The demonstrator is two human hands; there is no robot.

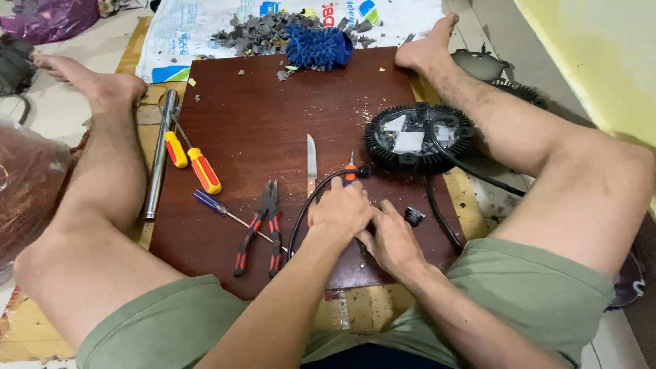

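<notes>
Both hands work close together at the near edge of the dark red worktop (pixel 273 102): the left hand (pixel 339 215) is closed over a black cable (pixel 307 205) and what seems to be an orange-handled small tool (pixel 350 172) whose tip points away from the body, while the right hand (pixel 391 239) presses down just beside it, fingers curled narrowly on the same cable; exactly what its fingertips pinch is hidden. By the look of it the step in hand is work on the cable end, stripping or freeing it, and the cable runs on to the round black finned lamp housing (pixel 418 137) lying open-side up toward the right leg. Any further move calls for a steady hold on the cable and care with the tool's tip so near the fingers. A knife (pixel 311 164) lies just beyond the left hand, blade pointing away, close enough to be brushed. Red-handled pliers (pixel 263 229) and a blue-handled screwdriver (pixel 215 205) lie to the left, two yellow-and-red screwdrivers (pixel 195 160) and a metal tube (pixel 158 154) farther left. A small black cap (pixel 414 216) sits beside the right hand. At the far edge lie grey debris (pixel 256 34) and a blue mop-like brush (pixel 319 44).
</notes>
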